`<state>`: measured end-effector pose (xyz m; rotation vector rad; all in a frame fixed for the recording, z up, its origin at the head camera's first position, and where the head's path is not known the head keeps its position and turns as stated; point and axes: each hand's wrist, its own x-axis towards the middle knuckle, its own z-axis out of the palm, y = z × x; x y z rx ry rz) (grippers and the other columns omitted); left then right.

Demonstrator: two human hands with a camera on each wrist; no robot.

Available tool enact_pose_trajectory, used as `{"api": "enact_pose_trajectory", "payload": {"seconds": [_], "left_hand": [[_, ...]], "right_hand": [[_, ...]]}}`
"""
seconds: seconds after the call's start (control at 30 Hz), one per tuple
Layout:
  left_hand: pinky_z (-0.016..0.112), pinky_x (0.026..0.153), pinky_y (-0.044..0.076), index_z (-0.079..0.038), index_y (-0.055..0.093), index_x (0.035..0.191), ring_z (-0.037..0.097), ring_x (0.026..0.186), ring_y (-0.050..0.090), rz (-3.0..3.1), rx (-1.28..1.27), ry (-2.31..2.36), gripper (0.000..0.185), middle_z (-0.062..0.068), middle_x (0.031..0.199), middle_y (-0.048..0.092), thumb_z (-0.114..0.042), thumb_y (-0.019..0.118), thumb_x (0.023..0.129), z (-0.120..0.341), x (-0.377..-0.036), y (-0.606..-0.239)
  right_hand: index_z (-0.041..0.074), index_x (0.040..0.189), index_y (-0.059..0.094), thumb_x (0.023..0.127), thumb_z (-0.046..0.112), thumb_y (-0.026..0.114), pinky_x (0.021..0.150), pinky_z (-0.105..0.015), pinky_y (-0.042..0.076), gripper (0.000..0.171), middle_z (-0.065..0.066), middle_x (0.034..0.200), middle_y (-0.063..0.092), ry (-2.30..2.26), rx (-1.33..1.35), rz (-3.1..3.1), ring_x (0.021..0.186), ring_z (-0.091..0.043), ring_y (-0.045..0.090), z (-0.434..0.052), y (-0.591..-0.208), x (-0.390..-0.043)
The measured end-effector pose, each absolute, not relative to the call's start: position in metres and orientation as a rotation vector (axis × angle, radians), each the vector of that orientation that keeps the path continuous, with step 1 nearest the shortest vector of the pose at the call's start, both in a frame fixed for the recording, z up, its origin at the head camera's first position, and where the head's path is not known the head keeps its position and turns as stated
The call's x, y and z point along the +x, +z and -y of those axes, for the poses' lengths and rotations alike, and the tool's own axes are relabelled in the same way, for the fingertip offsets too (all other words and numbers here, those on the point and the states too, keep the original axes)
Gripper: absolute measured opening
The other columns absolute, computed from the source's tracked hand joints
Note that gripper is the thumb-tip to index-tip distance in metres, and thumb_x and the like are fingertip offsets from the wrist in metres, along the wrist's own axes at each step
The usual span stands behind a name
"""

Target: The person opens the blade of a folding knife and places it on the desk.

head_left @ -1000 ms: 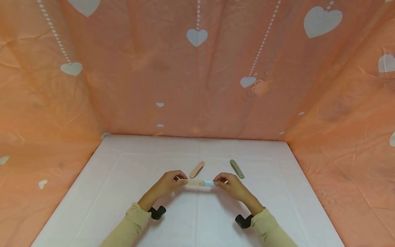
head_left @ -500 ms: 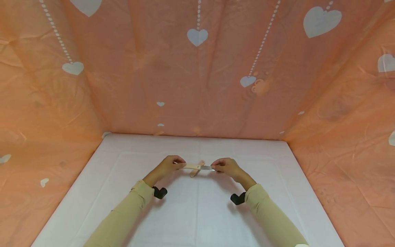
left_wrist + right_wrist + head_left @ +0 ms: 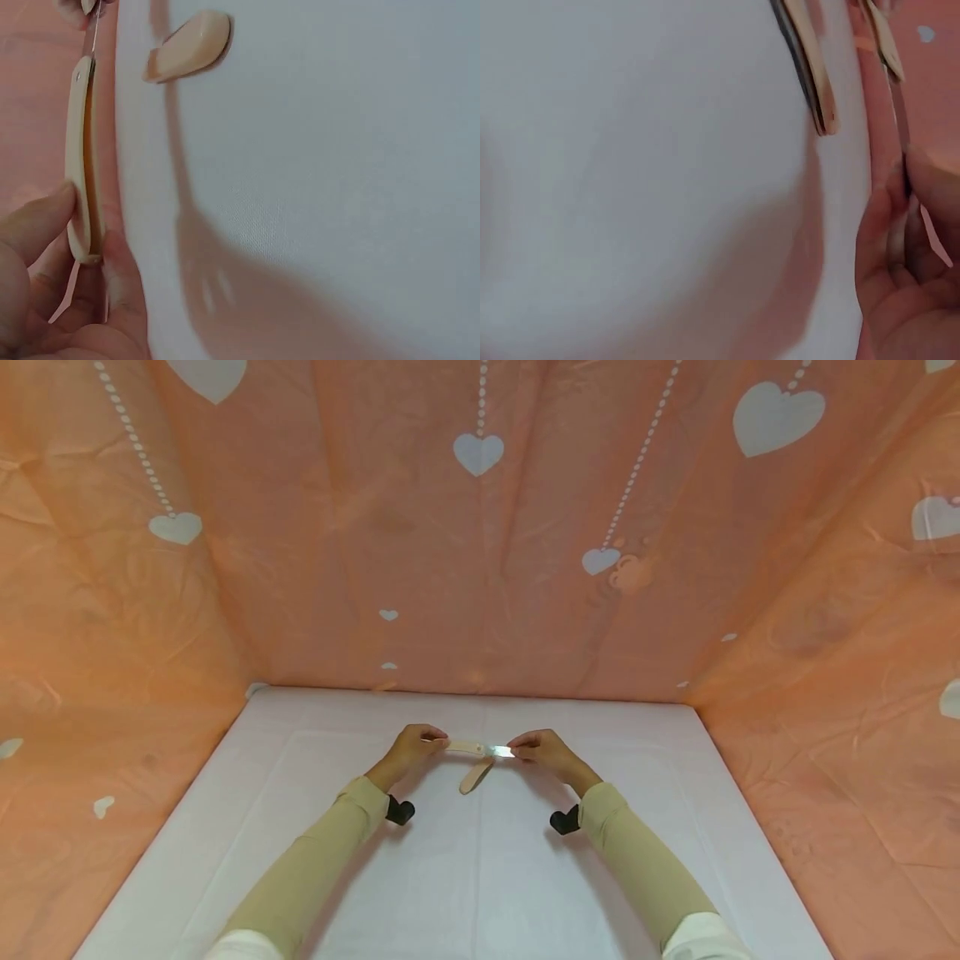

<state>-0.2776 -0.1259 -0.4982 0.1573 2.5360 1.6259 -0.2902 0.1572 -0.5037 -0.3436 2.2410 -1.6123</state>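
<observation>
An unfolded pocket knife [image 3: 465, 747] with a cream handle is stretched level between my two hands over the back half of the table. My left hand [image 3: 409, 752] pinches the end of its handle; in the left wrist view the handle's long slot faces the camera. The shiny blade [image 3: 500, 751] points right, its tip end pinched between thumb and fingers of my right hand [image 3: 552, 753]. Just below the held knife in the head view lies a folded peach pocket knife [image 3: 476, 777] on the table, its upper end overlapped by the held one.
A white cloth covers the table [image 3: 480, 877]. Orange curtains [image 3: 480, 568] with white hearts rise at its back and both sides. Black camera mounts [image 3: 401, 811] hang under both wrists.
Both hands have moved away from me toward the back of the table, carrying the open knife past the peach one. A green folded knife seen earlier is now hidden behind the right hand and arm.
</observation>
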Motion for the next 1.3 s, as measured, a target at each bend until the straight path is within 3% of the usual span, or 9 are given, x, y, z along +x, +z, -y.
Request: {"api": "enact_pose_trajectory", "payload": {"seconds": [0.33, 0.6, 0.83, 1.03, 1.3], "left_hand": [[0.032, 0.076, 0.049, 0.005, 0.068, 0.100, 0.029, 0.093, 0.058, -2.666, 0.094, 1.656, 0.024, 0.018, 0.098, 0.065, -0.010, 0.071, 0.082, 0.124, -0.296, -0.506], [0.034, 0.077, 0.048, 0.009, 0.067, 0.097, 0.029, 0.089, 0.057, -2.733, 0.049, 1.637, 0.021, 0.020, 0.093, 0.065, -0.005, 0.069, 0.082, 0.121, -0.302, -0.515], [0.035, 0.078, 0.047, 0.007, 0.067, 0.097, 0.026, 0.087, 0.057, -2.726, -0.015, 1.665, 0.018, 0.018, 0.092, 0.065, -0.005, 0.068, 0.084, 0.120, -0.303, -0.524], [0.036, 0.077, 0.047, 0.006, 0.068, 0.096, 0.025, 0.086, 0.057, -2.717, -0.033, 1.672, 0.017, 0.015, 0.091, 0.064, -0.006, 0.067, 0.084, 0.118, -0.302, -0.529], [0.039, 0.083, 0.046, 0.005, 0.067, 0.101, 0.028, 0.093, 0.056, -2.708, -0.038, 1.648, 0.020, 0.017, 0.099, 0.064, -0.009, 0.064, 0.087, 0.118, -0.302, -0.528]], "right_hand": [[-0.006, 0.095, 0.068, 0.085, 0.002, 0.064, 0.062, -0.023, 0.046, 0.013, -0.010, 0.086, 0.067, -1.525, -0.340, -2.590, 0.074, -0.013, 0.055, -0.141, -0.509, -0.307], [-0.002, 0.092, 0.069, 0.085, 0.002, 0.065, 0.066, -0.025, 0.046, 0.010, -0.008, 0.084, 0.066, -1.436, -0.229, -2.691, 0.076, -0.016, 0.056, -0.128, -0.512, -0.311], [-0.002, 0.089, 0.069, 0.084, 0.001, 0.065, 0.064, -0.023, 0.044, 0.008, -0.008, 0.079, 0.064, -1.421, -0.220, -2.729, 0.073, -0.015, 0.054, -0.123, -0.521, -0.315], [-0.001, 0.090, 0.069, 0.086, 0.003, 0.064, 0.070, -0.027, 0.045, 0.008, -0.007, 0.082, 0.064, -1.402, -0.204, -2.735, 0.077, -0.017, 0.054, -0.124, -0.527, -0.315], [0.000, 0.093, 0.068, 0.089, 0.005, 0.060, 0.073, -0.030, 0.045, 0.010, -0.007, 0.085, 0.062, -1.329, -0.235, -2.760, 0.081, -0.019, 0.052, -0.122, -0.525, -0.315]]}}
